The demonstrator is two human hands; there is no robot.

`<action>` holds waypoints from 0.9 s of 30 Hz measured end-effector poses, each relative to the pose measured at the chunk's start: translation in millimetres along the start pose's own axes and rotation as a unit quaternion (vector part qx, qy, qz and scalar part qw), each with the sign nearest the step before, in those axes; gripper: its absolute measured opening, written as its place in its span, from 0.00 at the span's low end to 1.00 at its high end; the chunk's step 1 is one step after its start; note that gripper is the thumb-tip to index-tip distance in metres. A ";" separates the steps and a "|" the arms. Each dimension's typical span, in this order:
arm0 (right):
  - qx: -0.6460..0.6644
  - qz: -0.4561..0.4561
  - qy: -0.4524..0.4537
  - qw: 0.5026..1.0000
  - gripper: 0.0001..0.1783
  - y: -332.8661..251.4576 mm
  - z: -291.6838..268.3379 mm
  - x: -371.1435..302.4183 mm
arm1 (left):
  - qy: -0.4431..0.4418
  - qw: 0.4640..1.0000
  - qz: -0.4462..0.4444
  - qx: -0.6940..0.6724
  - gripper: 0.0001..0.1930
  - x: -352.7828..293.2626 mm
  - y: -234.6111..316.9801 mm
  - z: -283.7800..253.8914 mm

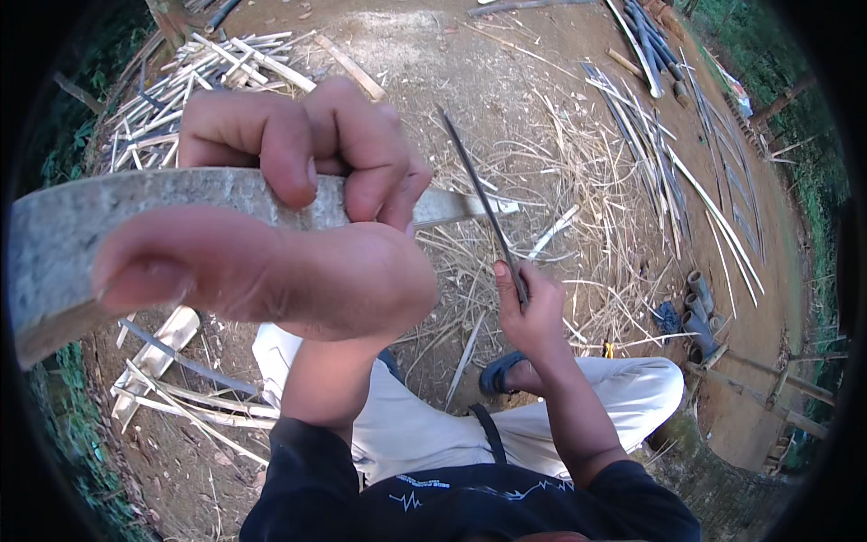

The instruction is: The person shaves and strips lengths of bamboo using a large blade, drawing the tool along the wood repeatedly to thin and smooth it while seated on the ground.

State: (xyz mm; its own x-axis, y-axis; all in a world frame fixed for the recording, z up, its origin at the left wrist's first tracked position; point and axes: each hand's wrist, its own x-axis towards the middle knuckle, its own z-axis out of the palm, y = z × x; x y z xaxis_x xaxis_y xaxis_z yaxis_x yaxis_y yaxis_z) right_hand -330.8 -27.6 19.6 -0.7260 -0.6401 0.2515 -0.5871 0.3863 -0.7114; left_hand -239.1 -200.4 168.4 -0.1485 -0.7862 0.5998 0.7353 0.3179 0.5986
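Observation:
Close to the camera, my left hand grips a pale grey split bamboo slat, with curled fingers over the top and the thumb lying along the near side. Its wide end reaches the left rim of the view, while the far end narrows to a freshly cut, pale tip. A long, thin dark knife stands tilted in my right hand, whose fingers wrap round its lower end. The blade crosses the slat near that tip; whether they touch I cannot tell. Its handle is mostly hidden by the fingers.
Curly bamboo shavings litter the ground ahead. A heap of split bamboo lies back left, long strips and dark poles to the right. Short bamboo tubes sit far right. More strips lie beside my left leg.

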 end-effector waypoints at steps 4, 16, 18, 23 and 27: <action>-0.040 0.017 -0.002 0.999 0.17 46.8 15.7 0.3 | 0.016 1.000 0.004 -0.025 0.39 -4.9 -0.1 7.5; 0.022 0.230 -0.067 0.971 0.21 70.8 24.4 -7.8 | 0.031 0.993 0.100 0.048 0.32 4.7 -4.9 -17.8; 0.053 0.162 -0.090 0.981 0.18 32.8 12.3 -10.9 | -0.034 0.994 0.083 -0.055 0.29 12.1 43.5 -15.9; 0.085 -0.064 -0.086 0.991 0.18 -15.3 -2.5 -35.1 | -0.197 0.970 0.109 -0.092 0.21 -5.5 87.0 -26.7; 0.141 -0.115 -0.087 0.979 0.22 -28.4 -4.5 -45.4 | -0.191 0.973 0.093 -0.092 0.31 -27.4 97.5 -4.5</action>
State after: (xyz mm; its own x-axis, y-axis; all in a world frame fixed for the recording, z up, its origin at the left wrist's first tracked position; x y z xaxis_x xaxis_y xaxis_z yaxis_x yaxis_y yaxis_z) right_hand -282.8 -6.5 31.4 -0.4999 -0.8019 0.3273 -0.5868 0.0357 -0.8089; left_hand -160.4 -150.2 208.0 -0.2098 -0.4589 0.8634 0.8736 0.3086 0.3762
